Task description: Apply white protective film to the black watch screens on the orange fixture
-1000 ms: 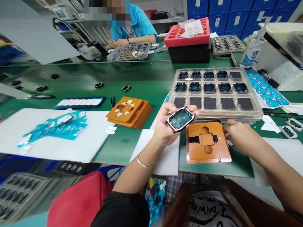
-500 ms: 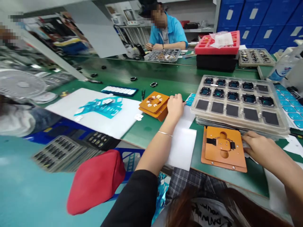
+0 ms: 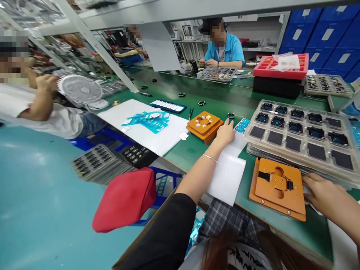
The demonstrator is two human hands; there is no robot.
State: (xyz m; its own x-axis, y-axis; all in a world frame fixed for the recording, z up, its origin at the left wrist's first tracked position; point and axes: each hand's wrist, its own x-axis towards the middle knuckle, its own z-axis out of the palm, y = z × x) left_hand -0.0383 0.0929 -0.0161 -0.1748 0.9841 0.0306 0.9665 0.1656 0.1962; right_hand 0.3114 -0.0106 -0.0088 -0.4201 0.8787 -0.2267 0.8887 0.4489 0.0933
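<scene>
My left hand [image 3: 225, 133] reaches forward over the green bench with its fingers stretched out. Just past its fingertips lies a small black watch-case-like frame [image 3: 231, 116]. To the left of that hand sits an orange fixture [image 3: 203, 123] with white pads around a round recess. A second orange fixture [image 3: 278, 187], with black clips and a cut-out, lies nearer to me. Along its right edge my right hand [image 3: 322, 191] is curled, with something whitish under the fingers that I cannot make out. Beneath my left forearm lies a white sheet [image 3: 227, 176].
Clear trays [image 3: 302, 133] holding black parts are stacked on the right, beside blue stickers [image 3: 242, 125]. Blue film pieces lie on a white board [image 3: 149, 138]. A red-covered seat [image 3: 125, 200] is at lower left. Co-workers sit opposite and at left, near a fan [image 3: 81, 90].
The view has swung left and up, so the bench appears lower and further right. The small black frame now shows ahead of my left fingertips. My right hand stays by the near fixture.
</scene>
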